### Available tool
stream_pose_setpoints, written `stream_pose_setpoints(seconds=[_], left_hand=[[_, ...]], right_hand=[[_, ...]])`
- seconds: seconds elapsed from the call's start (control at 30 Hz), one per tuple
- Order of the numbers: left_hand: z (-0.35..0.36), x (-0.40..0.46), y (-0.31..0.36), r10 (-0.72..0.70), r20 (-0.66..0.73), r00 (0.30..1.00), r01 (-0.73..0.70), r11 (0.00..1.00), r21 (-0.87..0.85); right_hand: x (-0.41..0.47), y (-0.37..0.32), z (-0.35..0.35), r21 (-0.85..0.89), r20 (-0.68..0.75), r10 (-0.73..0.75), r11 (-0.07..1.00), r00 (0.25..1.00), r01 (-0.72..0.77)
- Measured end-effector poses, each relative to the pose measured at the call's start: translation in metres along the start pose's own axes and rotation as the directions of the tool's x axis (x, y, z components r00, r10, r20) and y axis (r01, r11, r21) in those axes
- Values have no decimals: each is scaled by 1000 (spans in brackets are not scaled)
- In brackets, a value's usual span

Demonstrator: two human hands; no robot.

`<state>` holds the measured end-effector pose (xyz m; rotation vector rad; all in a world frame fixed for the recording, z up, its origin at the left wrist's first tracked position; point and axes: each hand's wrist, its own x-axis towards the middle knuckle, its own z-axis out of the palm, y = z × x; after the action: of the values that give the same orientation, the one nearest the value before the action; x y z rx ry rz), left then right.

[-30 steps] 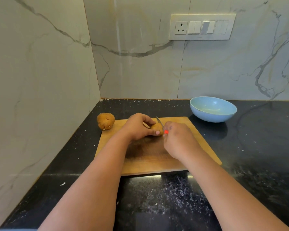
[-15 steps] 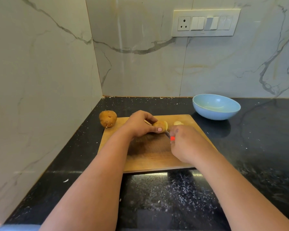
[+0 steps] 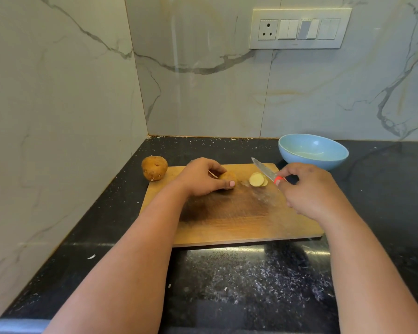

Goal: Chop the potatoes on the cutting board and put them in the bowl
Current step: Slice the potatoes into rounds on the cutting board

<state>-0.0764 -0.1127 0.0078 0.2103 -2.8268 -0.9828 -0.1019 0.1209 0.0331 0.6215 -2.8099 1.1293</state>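
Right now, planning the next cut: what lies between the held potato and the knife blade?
In the head view, cut slices lie on the cutting board between the potato and knife.

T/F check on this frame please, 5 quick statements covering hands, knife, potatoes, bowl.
1. The left hand grips the part-cut potato on the cutting board. True.
2. The knife blade is pressed into that potato. False: the right hand holds it off to the right, clear of the potato.
3. Cut slices lie on the board. True.
4. The blue bowl already holds potato pieces. False: no pieces show in it.
5. The whole potato sits beside the bowl. False: it sits at the board's far left corner.
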Motion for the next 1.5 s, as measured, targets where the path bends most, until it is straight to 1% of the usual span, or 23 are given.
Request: stream_pose_setpoints(seconds=[0.1, 0.2, 0.37, 0.43, 0.5, 0.57, 0.6, 0.8, 0.93, 1.1, 1.2, 1.33, 1.5], left_hand=[[3, 1, 1, -3, -30, 1000, 4, 1000, 22], [5, 2, 1, -9, -47, 999, 10, 999, 31], [6, 3, -1, -29, -69, 997, 33, 998, 53], [6, 3, -1, -37, -77, 996, 41, 998, 56], [5, 2, 0, -38, -77, 996, 42, 997, 63], [4, 2, 1, -38, -77, 996, 44, 996, 77], [4, 2, 2, -39, -78, 996, 45, 996, 78], [4, 3, 1, -44, -76, 996, 49, 997, 59], [5, 4, 0, -50, -89, 995, 55, 996, 63], [5, 4, 1, -44, -102, 994, 49, 998, 48], [5, 4, 0, -50, -101, 994, 53, 998, 27], [4, 5, 0, -66, -83, 994, 68, 998, 17], [4, 4, 1, -75, -83, 994, 74, 997, -18]], right_hand=[[-3, -10, 17, -44, -39, -94, 995, 995, 92], [-8, -17, 32, -98, -26, -169, 981, 985, 166], [-4, -19, 36, -175, -85, -171, 972, 982, 154], [-4, -18, 36, -162, -60, -179, 973, 982, 167], [-7, -21, 39, -129, 10, -194, 972, 981, 194], [-10, -24, 44, -159, 61, -213, 962, 975, 220], [-11, -25, 46, -176, 62, -218, 958, 974, 226], [-9, -23, 50, -172, 15, -200, 965, 980, 200], [-6, -24, 54, -119, -7, -185, 976, 983, 183], [3, -27, 65, -92, -34, -190, 978, 981, 186], [4, -28, 68, -119, -28, -190, 975, 981, 186], [0, -29, 67, -112, -80, -178, 979, 981, 169], [-2, -29, 70, -173, -55, -180, 970, 982, 168]])
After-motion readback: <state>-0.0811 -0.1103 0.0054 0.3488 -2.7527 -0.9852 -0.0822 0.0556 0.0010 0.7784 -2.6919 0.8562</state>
